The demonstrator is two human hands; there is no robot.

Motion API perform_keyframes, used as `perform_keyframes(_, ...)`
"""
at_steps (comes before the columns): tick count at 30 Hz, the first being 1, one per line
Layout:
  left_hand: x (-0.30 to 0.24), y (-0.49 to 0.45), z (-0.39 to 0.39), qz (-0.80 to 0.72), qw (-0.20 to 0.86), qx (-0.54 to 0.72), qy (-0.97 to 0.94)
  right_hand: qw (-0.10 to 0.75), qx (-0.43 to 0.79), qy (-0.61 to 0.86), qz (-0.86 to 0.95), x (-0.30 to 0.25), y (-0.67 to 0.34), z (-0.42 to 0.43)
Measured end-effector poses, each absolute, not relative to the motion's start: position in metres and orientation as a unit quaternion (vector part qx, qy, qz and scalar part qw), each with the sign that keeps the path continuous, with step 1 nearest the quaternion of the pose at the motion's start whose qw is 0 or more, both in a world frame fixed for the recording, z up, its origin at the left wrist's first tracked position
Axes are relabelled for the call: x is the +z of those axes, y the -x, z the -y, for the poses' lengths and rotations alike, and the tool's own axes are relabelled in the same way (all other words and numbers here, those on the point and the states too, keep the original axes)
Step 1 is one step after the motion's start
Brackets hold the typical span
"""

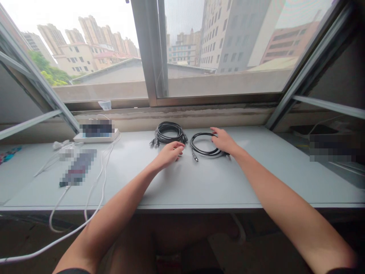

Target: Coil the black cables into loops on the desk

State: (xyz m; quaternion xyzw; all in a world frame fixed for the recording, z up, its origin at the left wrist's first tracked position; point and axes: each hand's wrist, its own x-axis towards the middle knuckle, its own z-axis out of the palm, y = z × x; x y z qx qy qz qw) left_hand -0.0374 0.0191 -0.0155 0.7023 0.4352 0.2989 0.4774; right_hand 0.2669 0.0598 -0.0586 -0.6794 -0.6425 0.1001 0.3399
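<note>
A thin coil of black cable (207,153) lies on the grey-white table, its plug end (195,157) pointing toward me. My right hand (224,141) is over the right side of this coil, fingers extended and touching or just above it; some fingertips are hidden. To the left lies a thicker bundle of coiled black cables (158,133), with several plug ends sticking out at its sides. In front of that bundle hovers my left hand (170,154), its fingers loosely curved and apart, with nothing visible in them.
A white power strip (97,138) stands at the back left, with white cords (105,167) running over the table's front edge (199,206). A blurred-out dark device (78,167) lies nearby. Metal frame bars (61,102) rise at the left; a window spans the back.
</note>
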Motion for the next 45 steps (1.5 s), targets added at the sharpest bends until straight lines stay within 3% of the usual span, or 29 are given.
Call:
perform_keyframes(8,-0.021,0.040,-0.022,-0.418,0.446,0.281,-0.740,0.324,0.069,0.664,0.670,-0.049,-0.281,-0.051)
perform_keyframes(16,-0.018,0.039,-0.017,-0.407,0.417,0.281,-0.763,0.263,0.208,0.559,0.758,-0.023,-0.261,-0.018)
perform_keyframes(20,-0.018,0.039,-0.015,-0.400,0.391,0.280,-0.781,0.257,0.190,0.576,0.752,-0.033,-0.262,-0.028)
perform_keyframes(26,-0.013,0.042,-0.015,-0.395,0.261,0.316,-0.822,0.253,0.078,0.600,0.755,-0.048,-0.275,-0.046)
perform_keyframes(32,0.011,0.053,-0.058,-0.507,0.093,0.366,-0.775,0.304,0.027,0.597,0.742,-0.051,-0.274,-0.048)
perform_keyframes(36,0.026,0.060,-0.105,-0.630,0.050,0.293,-0.717,0.335,0.021,0.601,0.725,-0.052,-0.272,-0.051)
perform_keyframes(40,0.030,0.066,-0.138,-0.680,0.099,0.170,-0.706,0.336,0.029,0.608,0.719,-0.053,-0.271,-0.052)
perform_keyframes(45,0.032,0.067,-0.155,-0.701,0.091,0.163,-0.688,0.338,0.032,0.608,0.717,-0.051,-0.269,-0.051)
